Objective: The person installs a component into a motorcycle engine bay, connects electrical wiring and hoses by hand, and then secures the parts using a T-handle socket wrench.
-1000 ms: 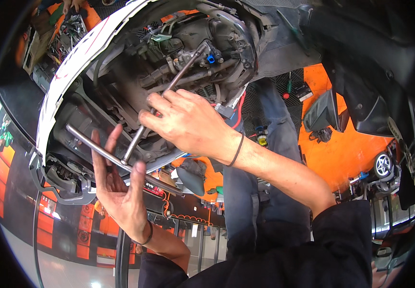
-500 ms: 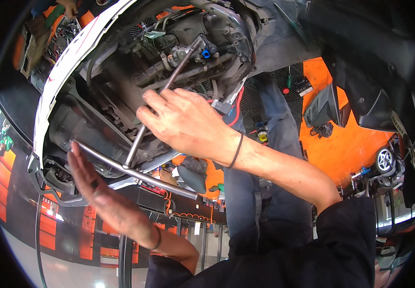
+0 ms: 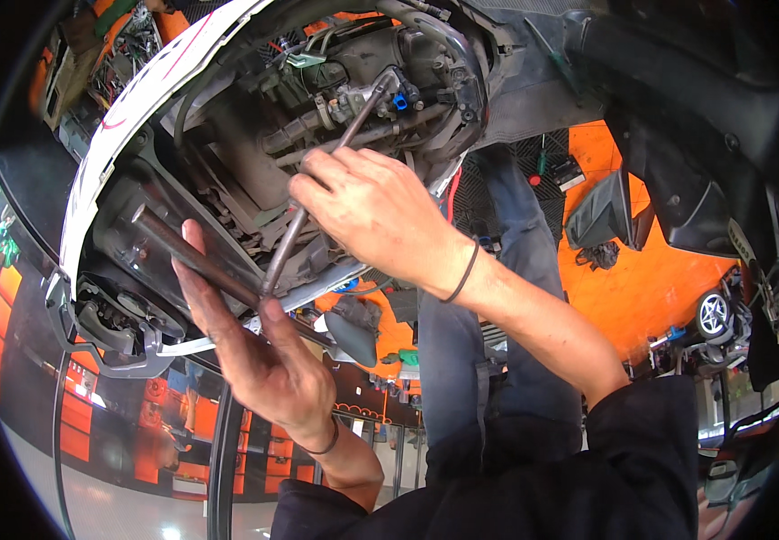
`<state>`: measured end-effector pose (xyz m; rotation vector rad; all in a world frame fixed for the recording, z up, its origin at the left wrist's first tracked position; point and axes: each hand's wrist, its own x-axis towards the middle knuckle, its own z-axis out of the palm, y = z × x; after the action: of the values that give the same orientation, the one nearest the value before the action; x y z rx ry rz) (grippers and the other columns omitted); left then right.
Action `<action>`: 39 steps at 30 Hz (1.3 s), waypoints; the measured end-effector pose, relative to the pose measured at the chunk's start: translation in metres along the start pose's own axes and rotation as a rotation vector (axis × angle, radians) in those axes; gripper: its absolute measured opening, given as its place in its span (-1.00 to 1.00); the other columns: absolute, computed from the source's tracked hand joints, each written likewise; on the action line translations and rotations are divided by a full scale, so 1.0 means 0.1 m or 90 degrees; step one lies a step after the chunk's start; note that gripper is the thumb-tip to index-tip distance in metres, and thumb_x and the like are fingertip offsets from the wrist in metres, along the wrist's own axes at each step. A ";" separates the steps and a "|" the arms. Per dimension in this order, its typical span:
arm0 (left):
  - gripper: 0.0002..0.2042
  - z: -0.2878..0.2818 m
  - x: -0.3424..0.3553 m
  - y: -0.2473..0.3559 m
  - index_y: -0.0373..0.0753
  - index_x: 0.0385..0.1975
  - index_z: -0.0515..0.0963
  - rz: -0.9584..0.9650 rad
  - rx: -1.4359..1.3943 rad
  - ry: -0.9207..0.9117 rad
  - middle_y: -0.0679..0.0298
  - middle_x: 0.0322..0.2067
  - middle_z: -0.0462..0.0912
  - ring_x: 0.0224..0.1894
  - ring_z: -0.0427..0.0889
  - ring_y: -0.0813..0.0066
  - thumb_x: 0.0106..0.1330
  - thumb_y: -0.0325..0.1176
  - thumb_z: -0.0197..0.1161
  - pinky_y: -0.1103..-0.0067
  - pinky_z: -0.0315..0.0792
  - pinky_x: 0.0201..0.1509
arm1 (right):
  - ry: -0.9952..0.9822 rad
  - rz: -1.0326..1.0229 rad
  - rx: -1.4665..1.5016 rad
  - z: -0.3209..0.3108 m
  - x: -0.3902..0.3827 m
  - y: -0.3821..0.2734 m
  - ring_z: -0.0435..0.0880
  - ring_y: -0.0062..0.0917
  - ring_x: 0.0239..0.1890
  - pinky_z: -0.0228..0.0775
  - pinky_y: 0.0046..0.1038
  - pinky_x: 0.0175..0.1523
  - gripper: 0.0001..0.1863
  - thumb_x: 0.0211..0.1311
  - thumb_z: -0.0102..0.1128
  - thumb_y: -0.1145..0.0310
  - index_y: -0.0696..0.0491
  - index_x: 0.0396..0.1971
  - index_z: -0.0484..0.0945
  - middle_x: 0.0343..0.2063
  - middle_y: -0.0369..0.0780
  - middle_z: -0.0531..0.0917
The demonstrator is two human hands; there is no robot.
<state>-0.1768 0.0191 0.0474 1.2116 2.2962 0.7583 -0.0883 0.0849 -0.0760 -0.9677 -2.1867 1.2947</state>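
A long steel T-handle wrench (image 3: 285, 255) slants through the engine bay (image 3: 227, 202) of a scooter body. Its far end sits among the engine parts beside a small blue connector (image 3: 399, 103). Wrapped loosely round the middle of the shaft are the fingers of my right hand (image 3: 388, 209). My left hand (image 3: 268, 360) is at the crossbar end, its fingers stretched out rather than curled round the bar. The palm and thumb are against or very near the crossbar, close to where it meets the shaft. What the wrench tip fits on is too small to tell.
A white curved body panel (image 3: 92, 171) edges the bay on the left. Black plastic panels (image 3: 678, 135) rise at the right. On the orange floor lie a dark plastic cover (image 3: 601, 211) and a green screwdriver (image 3: 542, 160). My legs (image 3: 525, 252) are below the bay.
The crossbar has turned, its near-left end now pointing more up and toward me. My left hand has moved right and up to the crossbar's middle. My right hand still grips the shaft.
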 end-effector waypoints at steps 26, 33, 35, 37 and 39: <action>-0.45 0.30 0.25 -0.19 -0.27 -0.06 0.46 0.119 -0.001 0.121 -0.06 0.06 0.54 0.26 0.39 0.20 0.55 0.08 -0.35 0.21 0.11 0.46 | 0.014 0.007 0.026 -0.08 0.12 -0.01 0.57 -0.39 -0.27 0.49 -0.37 -0.18 -0.78 0.06 0.31 0.34 0.00 -0.26 0.62 -0.36 -0.30 0.58; -0.48 0.13 0.26 -0.24 -0.15 -0.38 0.57 0.174 -0.016 0.064 0.06 -0.13 0.70 0.30 0.35 0.05 0.57 0.05 -0.28 0.17 0.08 0.45 | -0.060 -0.038 0.056 -0.19 0.18 0.10 0.52 -0.40 -0.21 0.41 -0.37 -0.10 -0.74 -0.03 0.40 0.34 -0.02 -0.28 0.62 -0.32 -0.35 0.62; -0.56 0.06 0.28 -0.14 -0.20 -0.29 0.60 0.164 0.046 0.107 0.04 -0.06 0.68 0.28 0.39 0.04 0.58 -0.10 -0.21 0.21 0.15 0.43 | -0.120 -0.026 0.064 -0.34 0.19 0.13 0.54 -0.38 -0.22 0.41 -0.36 -0.08 -0.69 -0.08 0.43 0.33 -0.02 -0.25 0.64 -0.28 -0.35 0.66; -0.65 0.02 0.32 -0.32 -0.32 -0.23 0.57 -0.015 -0.051 0.312 0.02 -0.01 0.64 0.21 0.47 0.12 0.55 -0.28 -0.19 0.27 0.19 0.41 | -0.162 -0.050 0.065 -0.44 0.21 0.14 0.56 -0.36 -0.20 0.42 -0.35 -0.05 -0.68 -0.09 0.44 0.33 -0.01 -0.24 0.65 -0.24 -0.33 0.68; -0.70 0.04 0.49 -0.47 -0.43 -0.11 0.56 -0.176 -0.168 0.355 0.01 -0.03 0.64 0.06 0.57 0.24 0.53 -0.37 -0.10 0.37 0.35 0.29 | -0.205 -0.050 0.059 -0.48 0.25 0.14 0.56 -0.34 -0.17 0.43 -0.34 -0.03 -0.67 -0.11 0.43 0.34 0.00 -0.24 0.67 -0.22 -0.31 0.70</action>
<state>-0.2289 0.0398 0.0087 0.5932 2.6007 1.3695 -0.0685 0.1358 -0.0651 -0.6684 -2.3449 1.5908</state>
